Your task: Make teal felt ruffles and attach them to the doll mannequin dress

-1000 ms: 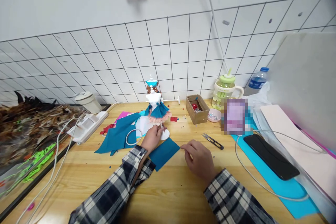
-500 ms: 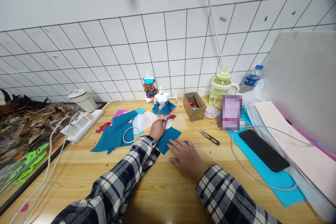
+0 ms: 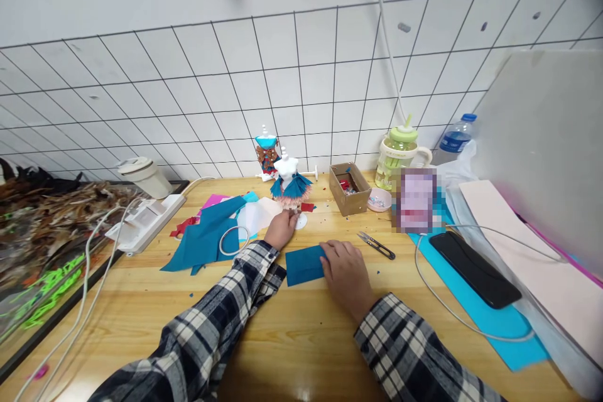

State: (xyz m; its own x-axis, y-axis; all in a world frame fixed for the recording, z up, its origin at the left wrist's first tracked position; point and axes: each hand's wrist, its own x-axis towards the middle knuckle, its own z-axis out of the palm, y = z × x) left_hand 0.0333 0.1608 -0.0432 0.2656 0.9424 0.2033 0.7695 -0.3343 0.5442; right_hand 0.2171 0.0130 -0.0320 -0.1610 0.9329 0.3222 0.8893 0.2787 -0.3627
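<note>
Gripping the dressed mannequin [image 3: 286, 168] low on its stand, the left hand [image 3: 281, 230] is holding its fingers bent around the stem, close to the round white base [image 3: 300, 221]; the skirt [image 3: 296, 186], teal over pink, is partly hiding the grasp. The mannequin is standing near the middle of the wooden table [image 3: 306, 333], in front of a second mannequin [image 3: 267, 154] that is wearing a light blue top. The right hand [image 3: 347, 270] is lying palm down over the right end of a teal rectangle [image 3: 304, 266], its fingers loosely bent on the cloth; whether they are pinching it, I cannot tell. This piece is lying flat on the near side of the mannequin, just beside the left cuff [image 3: 271, 279]. A larger teal cloth [image 3: 205, 239] is spreading out to the left. Near the right hand, snips [image 3: 375, 245] are lying on the wood, while a cardboard box [image 3: 355, 203] is standing beyond them, beside a pink dish [image 3: 379, 208]. Further right, a black phone [image 3: 475, 269] is resting on a bright blue sheet [image 3: 516, 345]
</note>
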